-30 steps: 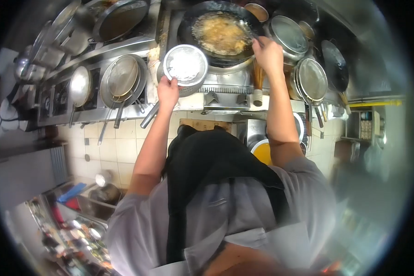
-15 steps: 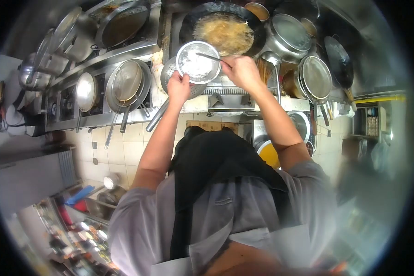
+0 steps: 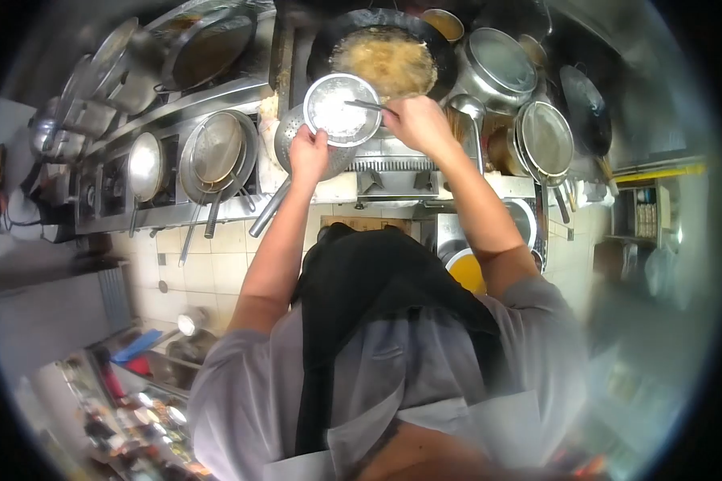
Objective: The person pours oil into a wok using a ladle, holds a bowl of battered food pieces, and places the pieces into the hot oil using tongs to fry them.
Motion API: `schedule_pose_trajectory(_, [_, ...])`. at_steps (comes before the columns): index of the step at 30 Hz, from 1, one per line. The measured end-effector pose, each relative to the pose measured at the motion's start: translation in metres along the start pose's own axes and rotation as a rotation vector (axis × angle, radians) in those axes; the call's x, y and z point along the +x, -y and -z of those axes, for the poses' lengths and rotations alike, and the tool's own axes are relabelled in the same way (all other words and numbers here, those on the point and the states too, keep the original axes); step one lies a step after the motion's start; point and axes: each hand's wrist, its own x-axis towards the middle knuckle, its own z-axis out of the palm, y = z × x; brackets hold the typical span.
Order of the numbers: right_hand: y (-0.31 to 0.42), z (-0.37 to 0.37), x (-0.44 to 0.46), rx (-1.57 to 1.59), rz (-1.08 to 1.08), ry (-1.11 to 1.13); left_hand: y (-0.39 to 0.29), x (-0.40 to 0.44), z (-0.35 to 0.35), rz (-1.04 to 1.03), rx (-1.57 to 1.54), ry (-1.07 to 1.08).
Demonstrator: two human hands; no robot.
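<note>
My left hand is closed on the near-left rim of a round metal bowl with white contents, glaring bright in its middle. A thin dark utensil is pinched in my right hand, its far end over the white contents; its exact kind cannot be made out. Under the bowl and my left hand lies a perforated strainer, its handle pointing towards me. Just beyond the bowl, a large wok holds bubbling oil with golden pieces frying.
To the right of the wok stand a lidded-looking pot, a ladle and stacked sieves. Several strainers and pans rest on the left burners. A container of yellow liquid stands low by my right arm.
The utensil's tip has shifted slightly down and right within the bowl. Both hands keep their holds. The whole view has moved a little; the oil goes on bubbling.
</note>
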Motion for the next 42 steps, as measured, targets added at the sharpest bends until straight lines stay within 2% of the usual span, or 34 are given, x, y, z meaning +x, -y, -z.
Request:
schedule_pose_trajectory(2, [0.013, 0.022, -0.005, 0.111, -0.094, -0.092, -0.005, -0.004, 0.006, 0.042, 0.002, 0.006])
schedule_pose_trajectory(5, [0.014, 0.021, -0.001, 0.105, -0.083, -0.047, -0.006, -0.002, 0.007, 0.031, -0.059, 0.007])
schedule_pose_trajectory(7, [0.015, 0.024, 0.004, 0.106, -0.07, -0.018, -0.004, 0.003, 0.008, 0.029, 0.082, 0.024])
schedule_pose_trajectory(9, [0.018, 0.03, 0.003, 0.12, -0.086, -0.063, 0.005, 0.008, 0.005, 0.009, 0.041, -0.005])
schedule_pose_trajectory(12, [0.017, 0.031, 0.005, 0.207, -0.083, -0.012, 0.013, 0.002, 0.002, 0.005, -0.003, -0.028])
schedule_pose_trajectory(16, [0.013, 0.028, 0.005, 0.098, -0.075, 0.032, 0.009, 0.004, 0.004, 0.016, -0.013, -0.031])
schedule_pose_trajectory(18, [0.014, 0.028, 0.006, 0.154, -0.073, -0.113, 0.008, 0.009, 0.004, 0.002, 0.011, -0.035])
schedule_pose_trajectory(20, [0.013, 0.028, 0.011, 0.085, -0.06, -0.019, 0.012, 0.004, 0.005, 0.009, 0.04, -0.032])
schedule_pose_trajectory(22, [0.013, 0.028, 0.01, 0.016, -0.052, 0.064, 0.005, 0.005, 0.006, 0.051, -0.079, -0.009])
schedule_pose_trajectory(24, [0.012, 0.029, 0.012, 0.125, -0.049, -0.108, -0.001, 0.011, 0.007, 0.032, -0.061, -0.007])
schedule_pose_trajectory(26, [0.014, 0.033, 0.014, 0.088, -0.077, -0.047, -0.001, 0.003, 0.007, 0.032, -0.039, 0.005])
schedule_pose_trajectory(28, [0.014, 0.038, 0.019, 0.046, -0.099, -0.002, -0.012, 0.005, 0.007, 0.053, -0.146, 0.003])
schedule_pose_trajectory(36, [0.003, 0.066, 0.031, 0.144, -0.073, -0.198, -0.012, 0.016, 0.005, 0.038, -0.135, -0.002])
schedule_pose_trajectory(38, [0.001, 0.079, 0.04, 0.089, -0.1, -0.178, -0.005, 0.023, 0.002, 0.022, -0.167, 0.007])
schedule_pose_trajectory(42, [-0.009, 0.099, 0.058, 0.064, -0.026, -0.275, -0.015, 0.037, -0.002, 0.004, -0.156, 0.002])
